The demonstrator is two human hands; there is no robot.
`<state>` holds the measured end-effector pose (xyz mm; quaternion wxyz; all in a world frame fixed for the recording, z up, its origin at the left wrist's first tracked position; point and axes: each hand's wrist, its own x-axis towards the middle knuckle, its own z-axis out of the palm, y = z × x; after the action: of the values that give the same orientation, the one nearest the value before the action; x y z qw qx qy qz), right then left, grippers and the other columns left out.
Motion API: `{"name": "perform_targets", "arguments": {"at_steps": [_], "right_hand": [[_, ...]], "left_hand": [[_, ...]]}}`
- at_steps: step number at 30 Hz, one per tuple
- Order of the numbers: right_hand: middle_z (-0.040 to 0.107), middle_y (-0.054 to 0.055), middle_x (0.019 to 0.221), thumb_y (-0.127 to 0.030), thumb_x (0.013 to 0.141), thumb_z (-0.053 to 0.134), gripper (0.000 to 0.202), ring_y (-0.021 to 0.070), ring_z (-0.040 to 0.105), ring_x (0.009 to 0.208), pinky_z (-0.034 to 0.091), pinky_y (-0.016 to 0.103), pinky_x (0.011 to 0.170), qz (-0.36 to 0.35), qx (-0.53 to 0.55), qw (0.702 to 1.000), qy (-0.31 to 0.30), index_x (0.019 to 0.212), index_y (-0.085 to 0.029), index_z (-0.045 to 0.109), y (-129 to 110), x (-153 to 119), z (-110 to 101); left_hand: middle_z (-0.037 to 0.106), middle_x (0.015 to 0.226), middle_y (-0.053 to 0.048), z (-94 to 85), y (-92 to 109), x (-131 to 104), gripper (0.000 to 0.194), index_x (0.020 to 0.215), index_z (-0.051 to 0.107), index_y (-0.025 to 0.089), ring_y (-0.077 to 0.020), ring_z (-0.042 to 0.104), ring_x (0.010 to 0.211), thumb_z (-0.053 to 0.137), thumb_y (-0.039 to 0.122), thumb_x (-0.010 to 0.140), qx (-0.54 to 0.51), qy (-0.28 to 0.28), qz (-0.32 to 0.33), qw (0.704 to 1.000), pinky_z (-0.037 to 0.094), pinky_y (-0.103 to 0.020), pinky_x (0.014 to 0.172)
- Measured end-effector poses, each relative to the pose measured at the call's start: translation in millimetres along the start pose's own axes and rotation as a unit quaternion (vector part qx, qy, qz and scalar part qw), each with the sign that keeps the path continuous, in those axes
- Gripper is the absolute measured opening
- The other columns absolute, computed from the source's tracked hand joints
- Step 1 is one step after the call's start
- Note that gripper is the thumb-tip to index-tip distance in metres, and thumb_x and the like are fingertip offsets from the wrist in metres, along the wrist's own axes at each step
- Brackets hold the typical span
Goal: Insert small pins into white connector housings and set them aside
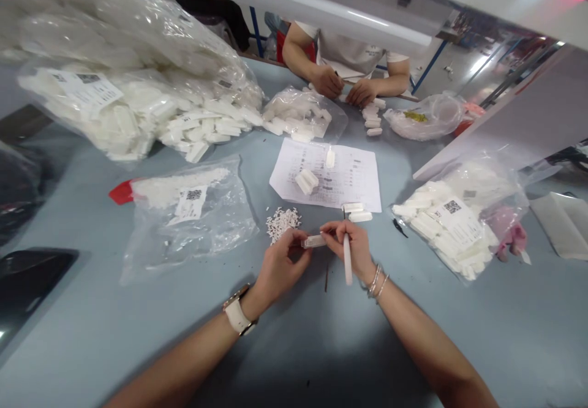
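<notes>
Hands (pixel 282 265) (pixel 354 245) inward, white piece (pixel 314 241) between

the held piece (pixel 313 241) is white, the tabletop (pixel 92 316) plain blue-grey.

Looks like a factory assembly workshop. Long blue-grey workbench (pixel 165 340); relative to the printed sheet (pixel 356 178): QR-labelled parts bag (pixel 452 227) right, labelled clear bag (pixel 193 227) left, tiny-parts heap (pixel 283 223) in front, co-worker (pixel 346 52) beyond.
</notes>
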<state>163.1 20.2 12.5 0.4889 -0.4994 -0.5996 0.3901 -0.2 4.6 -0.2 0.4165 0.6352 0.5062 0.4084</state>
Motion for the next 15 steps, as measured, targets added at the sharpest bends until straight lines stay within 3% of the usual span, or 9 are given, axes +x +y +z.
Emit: {"name": "perform_targets", "arguments": {"at_steps": [11, 15], "right_hand": [[0.073, 0.005, 0.085, -0.019, 0.078, 0.060, 0.030, 0.0175, 0.069, 0.076, 0.055, 0.028, 0.068, -0.073, -0.093, 0.993, -0.022, 0.058, -0.023, 0.038, 1.1, -9.6, 7.4], [0.072, 0.005, 0.086, -0.018, 0.082, 0.056, 0.017, 0.0155, 0.070, 0.076, 0.055, 0.025, 0.070, -0.098, -0.148, 0.983, -0.037, 0.066, -0.022, 0.050, -3.1, -10.5, 5.9]], "left_hand": [[0.063, 0.079, -0.002, 1.8, -2.4, -1.3, 0.010, 0.085, 0.053, 0.019, -0.0148, 0.064, 0.071, 0.055, 0.021, 0.075, 0.004, 0.008, 0.009, 1.000, 0.055, -0.030, 0.069], [0.065, 0.080, -0.002, 2.0, -3.0, -1.7, 0.010, 0.086, 0.054, 0.020, -0.0152, 0.065, 0.072, 0.054, 0.020, 0.076, 0.022, 0.009, 0.021, 0.999, 0.056, -0.030, 0.069]]}}
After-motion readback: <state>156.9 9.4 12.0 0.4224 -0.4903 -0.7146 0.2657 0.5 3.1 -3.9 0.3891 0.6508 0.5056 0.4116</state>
